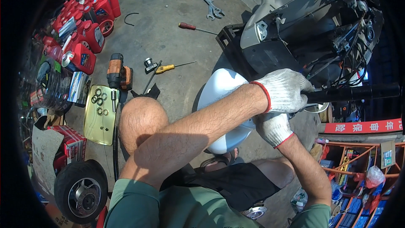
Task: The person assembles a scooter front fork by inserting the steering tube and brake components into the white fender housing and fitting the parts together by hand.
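Observation:
Both my hands wear white knit gloves with red cuffs. My left hand (287,91) reaches across to the right, its fingers curled round the near end of a long black tube (354,94) on the scooter's front end. Just below it, my right hand (273,128) is closed, with its fingertips and whatever they grip hidden behind the left hand. A glossy white fender-like shell (221,88) sits under my left forearm, partly covered by it. Beyond the hands lies the scooter body (274,57) with grey panels, a black frame and exposed wiring (354,46).
Left of my knee are an orange-black impact wrench (115,72) and a gold tray (99,131) with rings. Screwdrivers (168,68) (192,27) and wrenches (209,5) lie on concrete. Red bottles (86,33) crowd the left, above a wheel (82,192). An orange rack (350,171) stands right.

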Motion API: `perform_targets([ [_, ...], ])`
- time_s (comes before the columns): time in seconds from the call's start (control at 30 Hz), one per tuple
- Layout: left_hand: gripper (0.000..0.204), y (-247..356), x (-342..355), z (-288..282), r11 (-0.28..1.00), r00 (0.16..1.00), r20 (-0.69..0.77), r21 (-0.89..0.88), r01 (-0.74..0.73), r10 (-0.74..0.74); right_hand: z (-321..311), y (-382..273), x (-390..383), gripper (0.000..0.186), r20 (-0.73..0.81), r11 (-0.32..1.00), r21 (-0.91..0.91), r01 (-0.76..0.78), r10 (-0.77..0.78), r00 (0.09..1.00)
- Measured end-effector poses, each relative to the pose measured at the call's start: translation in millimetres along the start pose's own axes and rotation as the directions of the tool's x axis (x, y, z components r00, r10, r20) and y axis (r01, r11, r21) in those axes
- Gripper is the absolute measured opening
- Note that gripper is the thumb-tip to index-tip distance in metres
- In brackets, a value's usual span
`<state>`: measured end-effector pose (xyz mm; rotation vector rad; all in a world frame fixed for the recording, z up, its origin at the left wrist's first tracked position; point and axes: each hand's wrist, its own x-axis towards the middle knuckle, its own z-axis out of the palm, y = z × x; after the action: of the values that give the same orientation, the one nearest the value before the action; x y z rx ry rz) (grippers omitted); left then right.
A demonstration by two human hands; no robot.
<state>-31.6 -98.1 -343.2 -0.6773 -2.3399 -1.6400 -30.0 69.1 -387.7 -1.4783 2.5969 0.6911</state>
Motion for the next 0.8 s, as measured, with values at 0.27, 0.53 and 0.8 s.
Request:
perform_targets([
  [0.27, 0.047, 0.1, 0.7, -0.8, 1.0, 1.0, 0.007, -0.002, 0.001, -0.001, -8.2, -0.9, 1.6, 0.041, -0.033, 0.999, 0.045, 0.005, -0.003, 0.999],
  [0.53, 0.046, 3.8, 1.5, -2.1, 0.999, 0.999, 0.042, -0.024, 0.026, -0.025, 1.5, -1.0, -3.6, 0.043, -0.012, 0.997, -0.071, 0.007, -0.008, 1.0],
  [0.8, 0.046, 0.7, -0.1, -2.8, 1.0, 1.0, 0.008, -0.002, 0.012, -0.012, 4.1, -3.2, 4.2, 0.046, 0.117, 0.997, -0.027, -0.068, 0.071, 0.991],
])
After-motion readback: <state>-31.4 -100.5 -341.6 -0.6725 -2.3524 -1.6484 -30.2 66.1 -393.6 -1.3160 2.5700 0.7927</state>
